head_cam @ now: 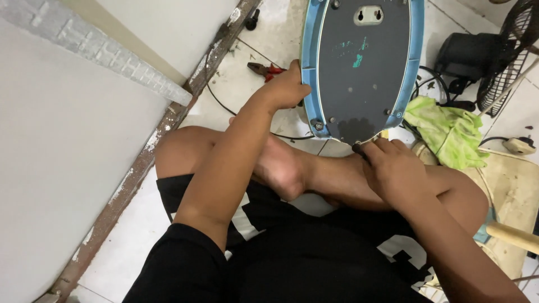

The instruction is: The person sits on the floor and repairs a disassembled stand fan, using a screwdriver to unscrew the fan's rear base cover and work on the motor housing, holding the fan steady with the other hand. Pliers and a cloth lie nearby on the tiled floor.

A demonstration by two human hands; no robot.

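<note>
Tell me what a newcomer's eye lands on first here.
The big oval appliance base, dark grey with a light blue rim, fills the top centre. The left hand steadies its left edge, while the right hand works at its lower tip with a dark tool, above the crossed legs. A crumpled green cloth lies to the right, red-handled pliers to the left on the tiled floor.

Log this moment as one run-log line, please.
left hand: grips blue rim of oval base | right hand: small dark tool at its near edge | pliers, green cloth on floor
</note>
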